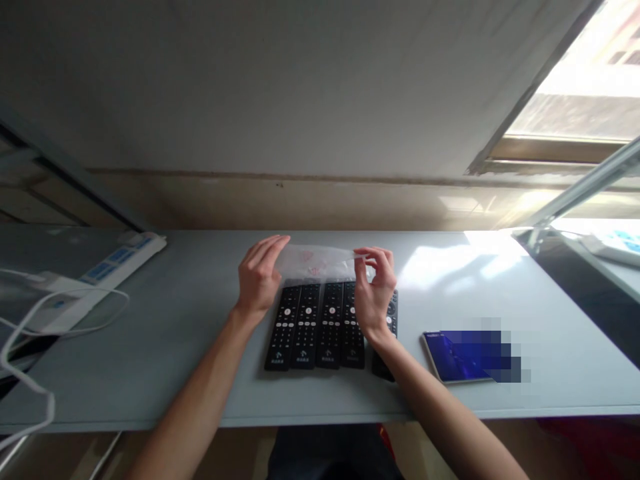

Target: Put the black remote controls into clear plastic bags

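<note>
Several black remote controls (pixel 310 325) lie side by side on the pale grey table (pixel 200 300), buttons up. Just behind their far ends I hold a clear plastic bag (pixel 316 263) with faint red print, stretched between both hands. My left hand (pixel 259 275) grips the bag's left end, fingers curled round it. My right hand (pixel 375 287) pinches the bag's right end and hovers over the rightmost remotes, partly hiding them.
A white power strip (pixel 107 268) with blue sockets lies at the left, its white cables (pixel 30 333) looping off the table's edge. A phone (pixel 463 357) with a lit blue screen rests at the front right. A wall rises behind; a window frame is at the right.
</note>
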Demonstrator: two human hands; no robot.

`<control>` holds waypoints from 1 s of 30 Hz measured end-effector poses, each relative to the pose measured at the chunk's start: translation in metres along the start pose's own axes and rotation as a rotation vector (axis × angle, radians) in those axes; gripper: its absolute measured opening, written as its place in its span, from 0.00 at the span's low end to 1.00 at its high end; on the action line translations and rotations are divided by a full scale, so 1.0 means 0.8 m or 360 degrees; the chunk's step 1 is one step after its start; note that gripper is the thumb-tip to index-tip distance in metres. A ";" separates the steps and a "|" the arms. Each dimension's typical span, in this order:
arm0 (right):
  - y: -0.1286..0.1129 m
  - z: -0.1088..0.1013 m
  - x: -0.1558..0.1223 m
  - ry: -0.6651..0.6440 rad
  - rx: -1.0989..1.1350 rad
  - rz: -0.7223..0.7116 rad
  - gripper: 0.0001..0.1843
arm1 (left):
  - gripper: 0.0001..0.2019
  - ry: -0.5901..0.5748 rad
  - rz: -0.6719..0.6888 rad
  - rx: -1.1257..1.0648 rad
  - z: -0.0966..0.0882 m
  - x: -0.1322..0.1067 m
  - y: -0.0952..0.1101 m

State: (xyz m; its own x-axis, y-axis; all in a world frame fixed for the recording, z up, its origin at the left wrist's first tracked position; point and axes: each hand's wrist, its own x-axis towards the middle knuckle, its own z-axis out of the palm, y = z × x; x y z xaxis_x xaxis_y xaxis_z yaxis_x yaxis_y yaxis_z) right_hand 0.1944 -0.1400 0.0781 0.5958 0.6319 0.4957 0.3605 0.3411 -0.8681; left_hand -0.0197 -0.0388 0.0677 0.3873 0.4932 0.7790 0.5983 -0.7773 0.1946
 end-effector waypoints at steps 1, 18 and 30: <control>0.001 -0.001 0.000 0.0009 0.0008 0.0005 0.07 | 0.33 -0.0002 -0.0009 0.0000 -0.002 0.001 -0.004; 0.000 0.009 -0.012 -0.0403 -0.0120 -0.0132 0.13 | 0.06 -0.0011 0.0112 -0.0228 0.016 -0.002 0.044; -0.001 0.014 -0.018 -0.0487 -0.0108 -0.0173 0.05 | 0.07 -0.0049 0.0114 -0.0260 0.011 0.001 0.052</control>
State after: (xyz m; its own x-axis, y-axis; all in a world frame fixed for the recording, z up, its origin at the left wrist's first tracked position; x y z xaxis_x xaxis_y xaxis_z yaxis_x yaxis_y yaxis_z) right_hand 0.1777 -0.1414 0.0715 0.3118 0.7774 0.5463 0.4633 0.3776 -0.8017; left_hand 0.0120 -0.0672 0.0710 0.4478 0.4442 0.7760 0.4475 -0.8627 0.2355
